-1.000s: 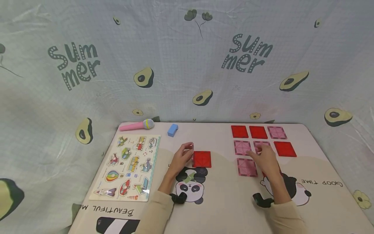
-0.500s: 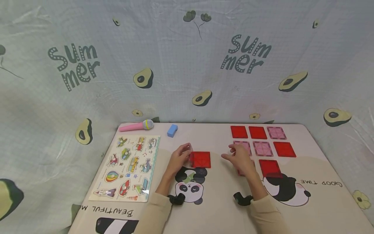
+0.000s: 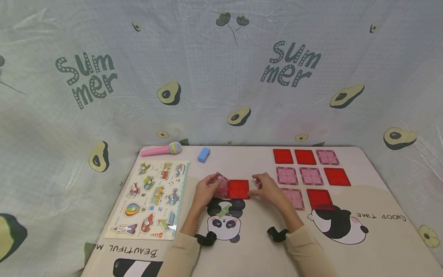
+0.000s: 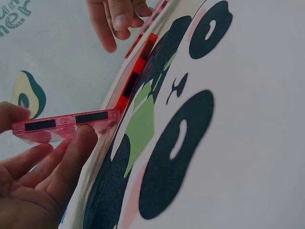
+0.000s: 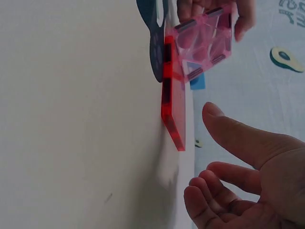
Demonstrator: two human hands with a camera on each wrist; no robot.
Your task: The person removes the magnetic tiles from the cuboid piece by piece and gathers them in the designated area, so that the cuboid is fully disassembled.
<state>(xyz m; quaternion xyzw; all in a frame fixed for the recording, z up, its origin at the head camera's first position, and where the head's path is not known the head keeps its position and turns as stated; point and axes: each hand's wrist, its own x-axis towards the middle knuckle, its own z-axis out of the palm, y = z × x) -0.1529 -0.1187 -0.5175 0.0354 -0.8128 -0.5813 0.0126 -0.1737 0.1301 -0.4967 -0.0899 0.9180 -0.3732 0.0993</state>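
A see-through pink square magnetic tile [image 3: 222,187] stands tilted, its lower edge along the left side of a red magnetic tile [image 3: 238,189] that lies flat on the table. My left hand [image 3: 205,191] grips the pink tile; in the left wrist view the thumb [image 4: 82,145] is under its edge and a finger is over its far end. Close to the red tile's right side is my right hand [image 3: 268,188], fingers loosely bent and holding nothing. The right wrist view shows a gap between the right thumb [image 5: 233,136] and the red tile.
To the right, several red and pink tiles [image 3: 312,176] lie flat in rows. A vehicle puzzle board [image 3: 150,200] is on the left, with a pink toy microphone [image 3: 160,149] and a blue block [image 3: 204,154] behind. A printed curtain [image 3: 207,69] hangs along the table's back edge.
My right hand has left the tile rows on the right and come leftward to the red tile's right side. The pink tile in my left hand has tipped from upright toward the left.
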